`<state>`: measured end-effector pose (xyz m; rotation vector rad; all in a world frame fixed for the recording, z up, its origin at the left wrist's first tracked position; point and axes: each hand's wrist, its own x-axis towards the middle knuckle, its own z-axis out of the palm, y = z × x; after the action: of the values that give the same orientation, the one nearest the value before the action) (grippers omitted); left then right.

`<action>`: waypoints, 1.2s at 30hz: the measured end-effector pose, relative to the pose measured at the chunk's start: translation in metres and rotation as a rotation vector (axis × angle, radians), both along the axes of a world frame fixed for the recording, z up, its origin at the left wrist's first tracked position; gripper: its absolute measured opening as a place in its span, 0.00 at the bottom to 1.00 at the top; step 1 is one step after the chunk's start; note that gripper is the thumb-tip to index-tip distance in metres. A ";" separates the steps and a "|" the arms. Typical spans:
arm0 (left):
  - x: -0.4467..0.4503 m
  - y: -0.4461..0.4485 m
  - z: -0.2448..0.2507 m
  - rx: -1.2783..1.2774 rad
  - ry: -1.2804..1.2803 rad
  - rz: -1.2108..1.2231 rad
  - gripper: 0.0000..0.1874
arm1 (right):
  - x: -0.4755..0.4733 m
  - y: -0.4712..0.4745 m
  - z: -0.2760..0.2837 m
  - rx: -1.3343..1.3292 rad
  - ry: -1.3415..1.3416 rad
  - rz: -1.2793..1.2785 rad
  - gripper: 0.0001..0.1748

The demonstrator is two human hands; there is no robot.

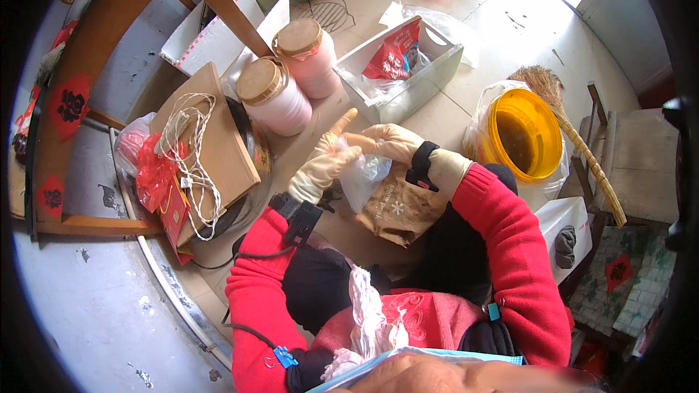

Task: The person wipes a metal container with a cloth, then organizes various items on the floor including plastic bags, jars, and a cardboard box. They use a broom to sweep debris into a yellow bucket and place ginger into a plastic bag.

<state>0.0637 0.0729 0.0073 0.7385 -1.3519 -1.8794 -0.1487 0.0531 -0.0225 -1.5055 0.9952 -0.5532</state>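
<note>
Both of my hands wear pale, stained gloves. My left hand (326, 161) is at the left side of a translucent plastic bag (363, 177), its index finger pointing outward. At the bag's top right, my right hand (396, 144) has its fingers bent around the gathered plastic. The bag hangs between the hands, with something pale inside that I cannot make out. Behind and below it is a crumpled brown paper bag (407, 207) bearing print, near my legs. Part of the left glove's fingers overlaps the bag, so its exact contact is unclear.
Ahead stand two pink-white jars with brown lids (265, 82) and a grey-green bin (431, 79) with a red packet. At right are a yellow bucket (527, 134), a straw broom (590, 158) and a white box (557, 229). Cardboard (235, 158) with a white cord lies left.
</note>
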 end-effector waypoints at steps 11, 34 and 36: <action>-0.005 -0.010 -0.018 -0.978 -0.735 0.506 0.15 | 0.004 0.027 0.036 0.347 -0.386 0.009 0.30; 0.026 0.066 -0.076 -0.936 -1.127 -0.097 0.11 | -0.069 -0.008 -0.045 -0.212 1.045 -0.442 0.13; 0.041 0.075 -0.095 -0.729 -1.152 -0.167 0.13 | -0.080 -0.007 -0.061 -0.204 1.114 -0.431 0.14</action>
<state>0.1048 0.1483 -0.0873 1.3812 -2.6311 -0.8026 -0.2290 0.0457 -0.0835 -1.7960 2.2027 -0.0483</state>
